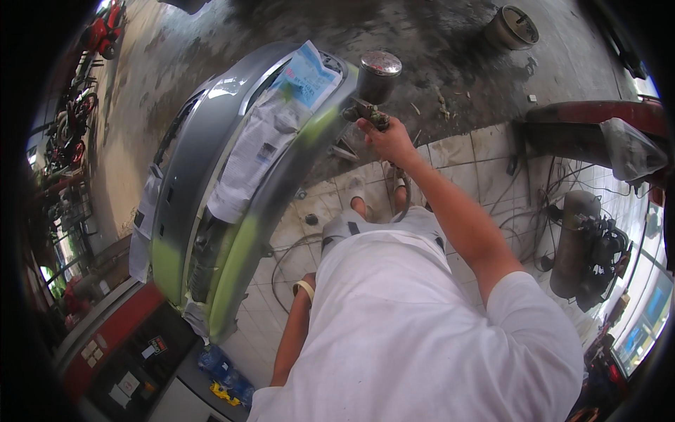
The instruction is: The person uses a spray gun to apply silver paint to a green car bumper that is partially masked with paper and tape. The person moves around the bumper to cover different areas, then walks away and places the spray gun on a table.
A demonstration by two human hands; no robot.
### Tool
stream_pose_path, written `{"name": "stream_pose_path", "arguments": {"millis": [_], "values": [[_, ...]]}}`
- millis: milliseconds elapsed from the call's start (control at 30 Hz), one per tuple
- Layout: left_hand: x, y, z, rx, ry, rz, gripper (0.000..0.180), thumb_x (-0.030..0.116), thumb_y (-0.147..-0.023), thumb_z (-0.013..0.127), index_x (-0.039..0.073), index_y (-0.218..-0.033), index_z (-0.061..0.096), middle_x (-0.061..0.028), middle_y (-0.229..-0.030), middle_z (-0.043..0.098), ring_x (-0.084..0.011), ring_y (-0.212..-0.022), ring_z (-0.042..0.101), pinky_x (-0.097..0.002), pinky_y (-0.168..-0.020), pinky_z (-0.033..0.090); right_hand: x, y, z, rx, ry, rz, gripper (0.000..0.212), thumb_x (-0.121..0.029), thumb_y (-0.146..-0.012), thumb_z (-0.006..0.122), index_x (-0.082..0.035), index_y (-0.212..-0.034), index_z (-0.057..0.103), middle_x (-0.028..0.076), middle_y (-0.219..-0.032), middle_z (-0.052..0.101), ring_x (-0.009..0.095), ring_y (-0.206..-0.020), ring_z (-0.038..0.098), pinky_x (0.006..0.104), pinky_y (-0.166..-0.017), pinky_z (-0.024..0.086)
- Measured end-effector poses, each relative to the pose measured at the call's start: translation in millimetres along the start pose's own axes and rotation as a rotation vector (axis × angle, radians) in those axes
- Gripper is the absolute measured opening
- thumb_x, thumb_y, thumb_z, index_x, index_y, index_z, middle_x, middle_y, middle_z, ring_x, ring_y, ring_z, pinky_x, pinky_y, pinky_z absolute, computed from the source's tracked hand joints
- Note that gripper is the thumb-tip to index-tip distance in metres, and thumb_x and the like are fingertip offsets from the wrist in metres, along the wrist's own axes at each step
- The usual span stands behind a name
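My right hand [391, 143] is wrapped around the handle of a spray gun [370, 112]. A dark cup with a shiny round lid [380, 63] sits on top of the gun, close to the upper end of a car bumper [195, 133]. The bumper is partly grey and partly yellow-green. Sheets of newspaper [246, 163] and a blue-and-white printed sheet [304, 76] cover its middle openings. My left hand [308, 280] hangs low beside my shirt, its fingers hidden. A pale yellow ring [304, 290] circles that wrist.
A hose [406, 204] runs down from the gun past my legs. On the right stands an air compressor [575, 243] among loose cables. A red panel with plastic wrap [629, 150] juts in above it. A metal drum [512, 28] stands far right, and a blue water bottle [223, 373] lies lower left.
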State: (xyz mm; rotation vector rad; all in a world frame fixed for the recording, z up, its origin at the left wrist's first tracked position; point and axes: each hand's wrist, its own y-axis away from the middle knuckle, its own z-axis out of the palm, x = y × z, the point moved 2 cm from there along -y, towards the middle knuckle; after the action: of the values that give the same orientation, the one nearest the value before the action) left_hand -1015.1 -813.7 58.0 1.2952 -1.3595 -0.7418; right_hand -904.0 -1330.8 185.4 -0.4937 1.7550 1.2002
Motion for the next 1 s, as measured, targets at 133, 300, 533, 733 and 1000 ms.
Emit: {"name": "stream_pose_path", "arguments": {"millis": [133, 300, 533, 733, 1000], "values": [[35, 19, 6, 0.009, 0.004, -0.047, 0.047, 0.029, -0.088, 0.065, -0.005, -0.121, 0.067, -0.0256, -0.116, 0.07, -0.0332, -0.11, 0.067, -0.0387, -0.093, 0.049, 1, -18, -17, 0.031, 0.061, 0.007, 0.042, -0.049, -0.091, 0.072, -0.008, -0.103, 0.07, 0.001, -0.07, 0.064, 0.01, -0.054, 0.056, 0.0293, -0.048, 0.045], [53, 26, 19, 0.014, 0.074, -0.062, 0.048, 0.029, -0.087, 0.068, -0.006, -0.119, 0.067, -0.0247, -0.116, 0.071, -0.032, -0.11, 0.067, -0.0372, -0.094, 0.049, -19, -18, -18, -0.01, 0.125, -0.021, 0.042, -0.048, -0.091, 0.071, -0.007, -0.096, 0.069, 0.0, -0.07, 0.063, 0.01, -0.048, 0.053, 0.0293, -0.042, 0.042], [47, 12, 30, 0.042, 0.196, -0.052, 0.047, 0.028, -0.088, 0.067, -0.005, -0.121, 0.067, -0.0238, -0.115, 0.071, -0.0313, -0.109, 0.067, -0.0362, -0.095, 0.049, -49, 18, 18, -0.168, 0.227, -0.131, 0.041, -0.046, -0.092, 0.071, -0.006, -0.096, 0.069, 0.0, -0.073, 0.064, 0.008, -0.049, 0.051, 0.029, -0.042, 0.042], [16, -28, 40, 0.026, 0.176, 0.016, 0.048, 0.032, -0.093, 0.059, -0.004, -0.122, 0.067, -0.0252, -0.117, 0.07, -0.0335, -0.112, 0.067, -0.0363, -0.097, 0.049, -70, 41, 13, -0.244, 0.246, -0.037, 0.04, -0.046, -0.093, 0.07, -0.006, -0.098, 0.068, -0.001, -0.074, 0.065, 0.006, -0.049, 0.049, 0.0265, -0.043, 0.041], [8, -62, 2, -0.014, -0.235, 0.414, 0.039, 0.032, -0.096, 0.05, -0.001, -0.093, 0.07, -0.0186, -0.091, 0.073, -0.0295, -0.086, 0.069, -0.0388, -0.08, 0.052, -41, -10, -109, -0.06, 0.226, 0.112, 0.042, -0.047, -0.093, 0.07, -0.006, -0.102, 0.067, 0.001, -0.076, 0.066, 0.007, -0.047, 0.05, 0.0259, -0.039, 0.04]]}}
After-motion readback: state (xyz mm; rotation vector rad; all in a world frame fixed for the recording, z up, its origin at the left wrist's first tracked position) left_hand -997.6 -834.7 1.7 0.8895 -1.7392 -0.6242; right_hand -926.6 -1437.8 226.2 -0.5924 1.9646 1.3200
